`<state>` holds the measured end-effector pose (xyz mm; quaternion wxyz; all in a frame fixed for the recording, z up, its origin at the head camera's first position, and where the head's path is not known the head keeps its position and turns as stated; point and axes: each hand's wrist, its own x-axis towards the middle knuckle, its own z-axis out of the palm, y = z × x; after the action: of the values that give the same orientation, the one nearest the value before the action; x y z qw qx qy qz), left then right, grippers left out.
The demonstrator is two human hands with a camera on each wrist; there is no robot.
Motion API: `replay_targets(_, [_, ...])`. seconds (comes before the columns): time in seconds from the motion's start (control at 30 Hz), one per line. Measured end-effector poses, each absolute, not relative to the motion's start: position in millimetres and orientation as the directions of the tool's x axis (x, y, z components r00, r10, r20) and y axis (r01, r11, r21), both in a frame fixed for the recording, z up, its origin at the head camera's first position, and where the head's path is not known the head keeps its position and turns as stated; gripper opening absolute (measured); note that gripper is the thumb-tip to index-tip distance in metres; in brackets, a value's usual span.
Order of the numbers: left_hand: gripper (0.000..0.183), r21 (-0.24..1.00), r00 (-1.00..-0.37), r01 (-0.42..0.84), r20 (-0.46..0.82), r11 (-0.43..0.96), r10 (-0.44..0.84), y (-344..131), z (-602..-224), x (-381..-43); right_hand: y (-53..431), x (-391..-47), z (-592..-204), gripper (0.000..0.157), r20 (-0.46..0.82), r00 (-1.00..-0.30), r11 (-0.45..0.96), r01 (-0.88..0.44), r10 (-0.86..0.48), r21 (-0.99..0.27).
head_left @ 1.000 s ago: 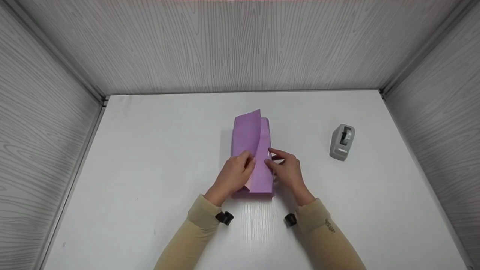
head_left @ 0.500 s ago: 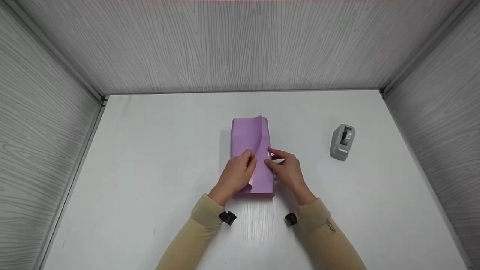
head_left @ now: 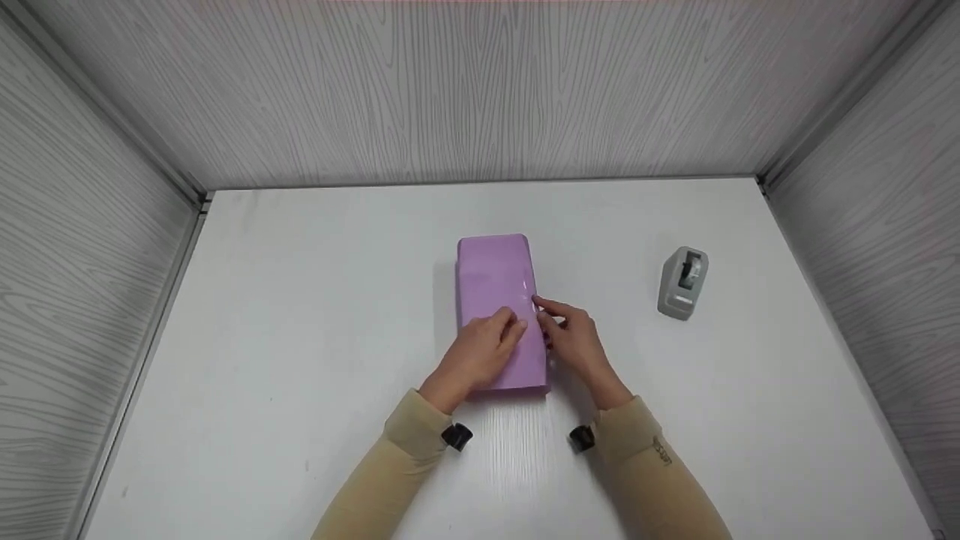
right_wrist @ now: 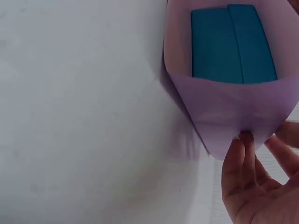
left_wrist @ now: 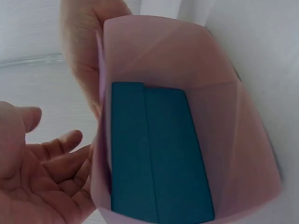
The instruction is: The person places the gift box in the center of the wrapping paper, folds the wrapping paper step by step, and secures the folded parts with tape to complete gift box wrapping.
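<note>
Purple wrapping paper (head_left: 491, 266) lies around a box in the middle of the table. Through the open near end, the left wrist view shows a teal box (left_wrist: 154, 154) inside the paper; the right wrist view shows the teal box (right_wrist: 233, 44) too. My left hand (head_left: 480, 349) rests on top of the paper with bent fingers, its thumb apart from them in the left wrist view. At the right long edge, my right hand (head_left: 576, 341) pinches the paper, thumb near the top and fingertips against the side. A shiny strip shows along that edge.
A grey tape dispenser (head_left: 682, 283) with a roll in it stands to the right on the white table (head_left: 315, 315). Grey wood-grain panels (head_left: 480, 90) close in the back and both sides.
The raised paper flap has come down flat to the right over the box. My left hand has moved slightly right with it; the right thumb has shifted to the edge.
</note>
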<state>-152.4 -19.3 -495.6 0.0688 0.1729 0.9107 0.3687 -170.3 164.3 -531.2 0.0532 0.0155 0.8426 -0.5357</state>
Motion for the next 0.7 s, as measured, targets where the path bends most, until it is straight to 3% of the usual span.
replay_targets(0.13, [0.026,0.690,-0.929,0.273,0.008,0.671,0.370,-21,-496,-152,164,-169,-529,0.034,-0.116,-0.992,0.396,0.088,-0.048,-0.914])
replay_targets(0.3, [0.021,0.698,-0.914,0.314,0.039,0.644,0.403,-24,-499,-153,162,-168,-528,0.046,-0.078,-0.996,0.472,0.049,-0.043,-0.880])
replay_targets(0.5, [0.029,0.741,-0.883,0.371,0.094,0.559,0.461,-37,-499,-151,160,-167,-525,0.051,-0.073,-0.997,0.525,0.047,-0.029,-0.850])
replay_targets(0.7, [0.025,0.690,-0.906,0.414,0.247,0.593,0.345,-52,-503,-147,159,-165,-523,0.052,-0.104,-0.995,0.540,0.084,-0.005,-0.837])
